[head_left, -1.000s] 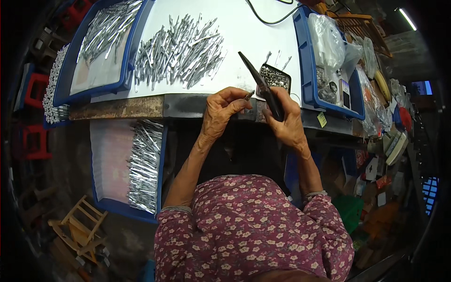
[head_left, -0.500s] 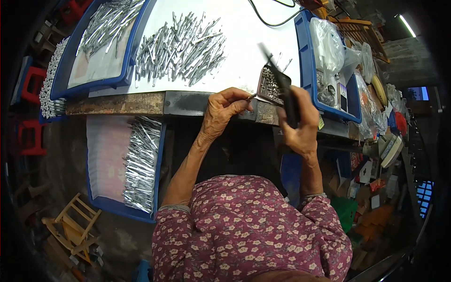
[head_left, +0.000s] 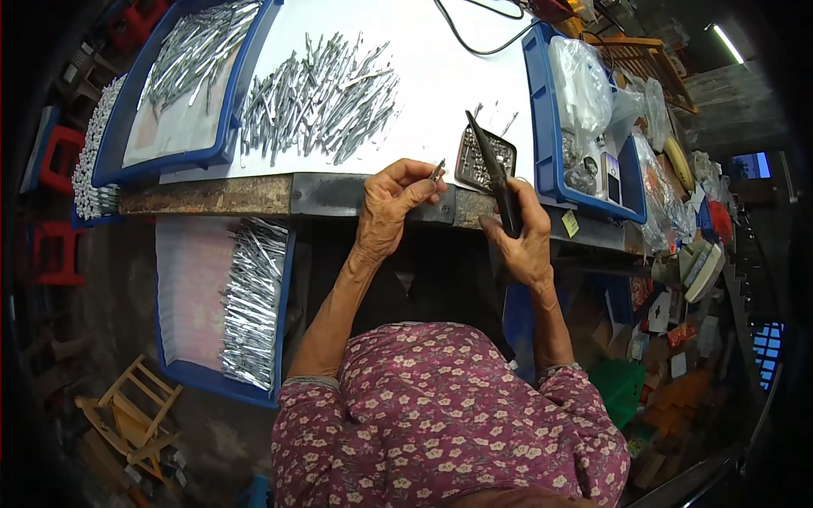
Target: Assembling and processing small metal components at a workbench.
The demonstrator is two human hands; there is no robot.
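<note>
Fingers (head_left: 421, 188) of the left hand (head_left: 385, 207) pinch one small metal piece (head_left: 438, 170), right hand (head_left: 525, 245) grips dark pliers (head_left: 491, 169) just beside it over a little parts tray (head_left: 484, 157), and judging by the big loose pile (head_left: 318, 97) beyond on the worktop (head_left: 440, 76), plenty's left.

Three blue trays (head_left: 227, 127) – two hands (head_left: 385, 207) – one black tool (head_left: 500, 182).

Small metal piece (head_left: 437, 170) in left fingertips: too small to identify.
</note>
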